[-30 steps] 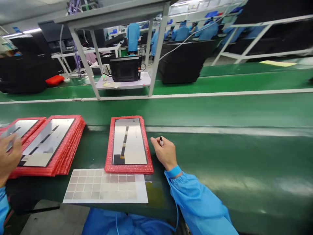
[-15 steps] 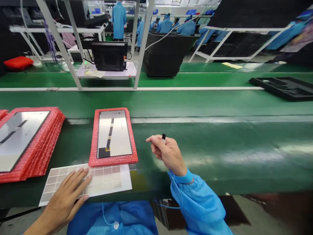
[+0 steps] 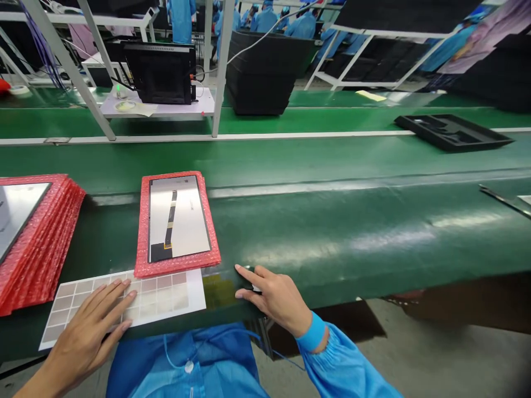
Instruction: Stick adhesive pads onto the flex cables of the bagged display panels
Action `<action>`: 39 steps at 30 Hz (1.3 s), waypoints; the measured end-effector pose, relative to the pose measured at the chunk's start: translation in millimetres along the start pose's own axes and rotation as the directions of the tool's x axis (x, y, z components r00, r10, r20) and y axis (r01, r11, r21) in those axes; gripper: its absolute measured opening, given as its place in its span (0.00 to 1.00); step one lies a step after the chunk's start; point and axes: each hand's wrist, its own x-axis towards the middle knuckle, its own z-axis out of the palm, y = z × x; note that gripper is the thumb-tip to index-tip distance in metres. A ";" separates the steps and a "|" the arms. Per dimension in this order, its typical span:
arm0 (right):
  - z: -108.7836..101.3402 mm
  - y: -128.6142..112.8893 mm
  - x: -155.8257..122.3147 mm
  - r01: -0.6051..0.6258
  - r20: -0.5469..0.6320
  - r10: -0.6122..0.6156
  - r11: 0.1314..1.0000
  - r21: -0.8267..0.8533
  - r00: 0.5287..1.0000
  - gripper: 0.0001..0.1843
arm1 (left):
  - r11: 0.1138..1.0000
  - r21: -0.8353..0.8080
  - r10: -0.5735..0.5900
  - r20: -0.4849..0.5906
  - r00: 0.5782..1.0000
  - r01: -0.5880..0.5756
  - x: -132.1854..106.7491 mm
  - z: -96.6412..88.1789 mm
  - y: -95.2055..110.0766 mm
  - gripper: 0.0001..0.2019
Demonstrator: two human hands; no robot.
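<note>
My left hand (image 3: pixel 93 326) lies flat, fingers stretched out, on a white sheet of pale greyish stickers (image 3: pixel 182 298) at the table edge. Just beyond the sheet is a display panel (image 3: pixel 194 221) with its silvery back up and a dark ribbon cable (image 3: pixel 170 221) along it. It rests on red bubble-wrap bags (image 3: pixel 211 237), which overlap the sheet's far edge. To the right, my right hand (image 3: pixel 276 296) is low over the green surface, index finger and thumb pointing left. A small black-and-white piece (image 3: pixel 256 288) shows partly between its fingers; the rest is hidden.
A stack of red bubble-wrap bags (image 3: pixel 45 237) with a panel on top stands at left. Tweezers (image 3: pixel 504 200) lie far right on the green mat (image 3: pixel 332 221). Behind are a black tray (image 3: pixel 452 132), stacked black bins (image 3: pixel 261 72), a monitor (image 3: pixel 160 74) and a metal frame.
My right hand has come down and nearer the table edge, turning its back upward. My left hand stays on the sheet. The view has shifted right, bringing the tweezers into sight.
</note>
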 end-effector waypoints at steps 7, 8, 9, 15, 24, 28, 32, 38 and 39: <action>7.2 6.1 -2.4 0.046 -0.099 -0.049 0.999 -0.029 0.994 0.28 | 0.999 0.012 0.029 0.008 1.000 -0.029 -2.0 -7.8 -7.3 0.26; 7.9 6.3 -2.8 0.047 -0.107 -0.049 0.999 -0.023 0.993 0.28 | 0.999 0.012 0.037 0.002 0.999 -0.037 0.2 -10.9 -6.4 0.25; 8.7 6.5 -3.0 0.048 -0.112 -0.049 0.999 -0.015 0.993 0.27 | 0.999 0.010 0.041 -0.015 0.999 -0.040 4.1 -15.0 -3.7 0.24; 5.3 6.1 -0.4 0.015 -0.204 0.046 0.957 0.290 0.978 0.28 | 0.977 -0.152 0.126 -0.168 0.978 -0.152 70.7 -47.0 51.5 0.17; -16.2 -7.8 -1.3 -0.096 -0.193 0.536 0.464 0.880 0.822 0.40 | 0.847 -0.309 0.489 0.136 0.862 -0.432 186.0 0.3 99.0 0.17; -9.6 -5.7 -12.1 -0.244 0.043 0.512 0.333 0.911 0.858 0.45 | 0.833 -0.381 0.482 0.141 0.865 -0.402 185.3 24.2 101.2 0.24; -12.4 -7.5 -11.1 -0.318 0.174 0.434 0.285 0.904 0.884 0.27 | 0.827 -0.431 0.452 0.126 0.883 -0.361 177.2 31.3 101.4 0.26; -14.5 -5.7 1.6 -0.280 0.127 0.419 0.328 0.902 0.899 0.15 | 0.829 -0.442 0.436 0.130 0.890 -0.342 178.6 30.0 100.8 0.25; -13.5 -4.7 2.7 -0.268 0.109 0.417 0.345 0.900 0.903 0.14 | 0.831 -0.443 0.432 0.131 0.892 -0.337 179.1 29.8 100.8 0.25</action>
